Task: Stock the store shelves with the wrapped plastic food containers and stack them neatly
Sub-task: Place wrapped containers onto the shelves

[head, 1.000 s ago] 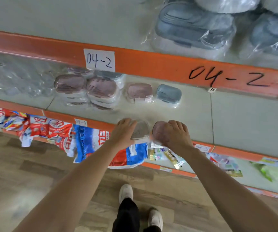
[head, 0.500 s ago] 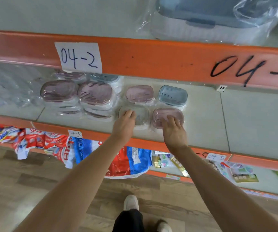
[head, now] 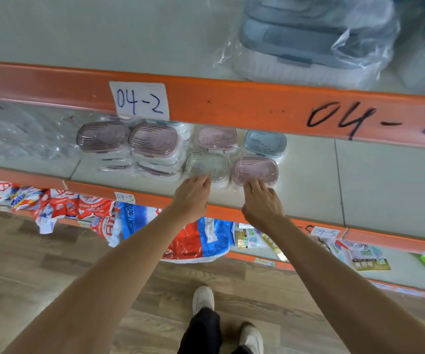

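Now both hands [head: 228,200] touch containers [head: 232,168].

Middle shelf [head: 308,180] — 2 front containers [head: 206,166] side by side, 2 rear containers [head: 216,136] behind them, stacked containers [head: 152,139] to their left.

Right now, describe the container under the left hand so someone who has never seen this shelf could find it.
Find the orange shelf rail with the paper label 04-2. On the shelf below it, four single containers sit right of the pink stacks. The clear-lidded container is front left, touched by the left hand; its neighbours have pink or blue lids.
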The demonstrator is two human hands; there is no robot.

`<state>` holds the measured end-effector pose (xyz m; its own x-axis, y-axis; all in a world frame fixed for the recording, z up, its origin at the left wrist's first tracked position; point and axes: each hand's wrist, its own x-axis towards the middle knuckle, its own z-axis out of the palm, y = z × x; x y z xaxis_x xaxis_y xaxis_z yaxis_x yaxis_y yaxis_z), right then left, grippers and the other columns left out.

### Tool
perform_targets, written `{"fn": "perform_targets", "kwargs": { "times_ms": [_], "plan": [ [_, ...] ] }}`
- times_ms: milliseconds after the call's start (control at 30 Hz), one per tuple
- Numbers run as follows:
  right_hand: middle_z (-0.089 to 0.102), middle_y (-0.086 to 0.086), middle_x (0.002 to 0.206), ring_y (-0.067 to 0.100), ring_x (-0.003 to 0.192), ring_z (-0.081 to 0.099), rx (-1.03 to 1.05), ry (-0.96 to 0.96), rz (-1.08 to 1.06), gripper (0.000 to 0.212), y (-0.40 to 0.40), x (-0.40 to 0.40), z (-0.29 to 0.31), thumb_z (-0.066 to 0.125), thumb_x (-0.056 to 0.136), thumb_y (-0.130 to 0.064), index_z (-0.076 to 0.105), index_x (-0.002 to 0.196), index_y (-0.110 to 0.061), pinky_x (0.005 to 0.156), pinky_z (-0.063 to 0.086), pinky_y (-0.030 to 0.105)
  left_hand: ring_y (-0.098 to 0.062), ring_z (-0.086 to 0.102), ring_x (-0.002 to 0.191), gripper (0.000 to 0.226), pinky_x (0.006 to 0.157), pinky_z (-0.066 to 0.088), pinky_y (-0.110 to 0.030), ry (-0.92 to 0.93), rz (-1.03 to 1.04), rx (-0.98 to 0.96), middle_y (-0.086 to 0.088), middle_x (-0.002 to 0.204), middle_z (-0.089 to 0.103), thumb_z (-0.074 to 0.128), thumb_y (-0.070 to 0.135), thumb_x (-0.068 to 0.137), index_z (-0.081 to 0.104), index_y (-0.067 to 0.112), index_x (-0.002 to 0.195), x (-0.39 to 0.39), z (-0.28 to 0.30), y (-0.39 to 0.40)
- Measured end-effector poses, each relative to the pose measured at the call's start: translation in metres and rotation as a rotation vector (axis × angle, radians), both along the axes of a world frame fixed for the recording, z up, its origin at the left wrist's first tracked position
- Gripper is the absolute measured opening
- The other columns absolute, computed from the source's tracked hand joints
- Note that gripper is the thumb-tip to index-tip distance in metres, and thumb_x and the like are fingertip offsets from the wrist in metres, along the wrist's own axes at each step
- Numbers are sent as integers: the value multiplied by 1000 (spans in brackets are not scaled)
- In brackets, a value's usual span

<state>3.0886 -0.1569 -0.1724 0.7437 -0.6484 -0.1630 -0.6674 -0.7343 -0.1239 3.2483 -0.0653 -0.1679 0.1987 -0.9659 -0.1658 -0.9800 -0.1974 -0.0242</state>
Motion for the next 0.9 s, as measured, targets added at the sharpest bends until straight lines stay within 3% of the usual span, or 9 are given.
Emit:
{"fn": "perform_targets", "kwargs": {
  "times_ms": [100, 233, 433, 533, 600, 667, 733, 800, 900],
  "plan": [
    [40, 7, 132, 23, 123, 36, 45, -30, 82, 40, 21, -11, 17, 45, 88, -9, 41, 128, -8, 96, 36, 33, -18, 52, 108, 27, 88, 40, -28, 7, -48, 20, -5, 118, 53, 42, 15, 94, 53, 7, 118, -9, 23, 22],
    [45, 8, 124, 24, 115, 42, 30, -33, 212, 32, 40, -25, 54, 47, 89, -8, 44, 121, -7, 88, 40, 32, -21, 57, 97, 24, 71, 41, -29, -3, -54, 151, -5, 105, 58, 41, 17, 94, 58, 6, 106, -19, 67, 44],
    [51, 8, 121, 24, 114, 47, -82, -29, 429, 33, 68, -46, 136, 51, 90, -15, 48, 122, -7, 83, 44, 35, -25, 59, 96, 27, 69, 40, -29, -108, -137, 115, -7, 102, 62, 42, 22, 94, 61, 7, 106, -37, 154, 81],
    [63, 8, 85, 25, 78, 64, -204, -125, 569, 35, 74, -52, 182, 80, 61, -21, 66, 89, -6, 53, 49, 29, -27, 60, 97, 29, 69, 44, -33, -229, -181, 91, -6, 103, 62, 41, 28, 95, 60, 9, 104, -46, 202, 91],
    [62, 6, 70, 24, 61, 64, -289, -169, 597, 38, 71, -52, 209, 86, 47, -22, 66, 75, -8, 41, 45, 26, -30, 62, 89, 24, 61, 41, -33, -242, -197, -8, -9, 92, 64, 49, 26, 90, 64, 8, 93, -44, 231, 90],
    [63, 9, 70, 27, 60, 64, -333, -228, 643, 39, 66, -47, 232, 88, 46, -18, 65, 76, -6, 41, 47, 29, -31, 63, 84, 26, 60, 43, -31, -241, -185, -67, -9, 87, 65, 45, 28, 87, 64, 10, 87, -39, 255, 87],
    [63, 6, 70, 24, 60, 64, -387, -258, 662, 41, 61, -42, 256, 89, 42, -21, 66, 74, -9, 44, 48, 27, -27, 62, 90, 31, 64, 44, -32, -282, -142, -131, -4, 95, 63, 36, 33, 90, 60, 14, 93, -38, 277, 82],
    [63, 3, 70, 21, 60, 64, -427, -276, 652, 40, 54, -35, 279, 88, 41, -23, 66, 72, -11, 46, 48, 24, -25, 60, 93, 27, 64, 38, -31, -310, -88, -187, -2, 98, 62, 41, 33, 93, 61, 14, 93, -37, 295, 73],
    [60, 5, 67, 23, 58, 62, -488, -329, 635, 38, 37, -23, 306, 88, 41, -20, 64, 70, -9, 46, 46, 23, -26, 61, 95, 23, 68, 42, -33, -280, -53, -295, -1, 98, 63, 46, 31, 91, 63, 16, 93, -25, 315, 59]
  ]
}}
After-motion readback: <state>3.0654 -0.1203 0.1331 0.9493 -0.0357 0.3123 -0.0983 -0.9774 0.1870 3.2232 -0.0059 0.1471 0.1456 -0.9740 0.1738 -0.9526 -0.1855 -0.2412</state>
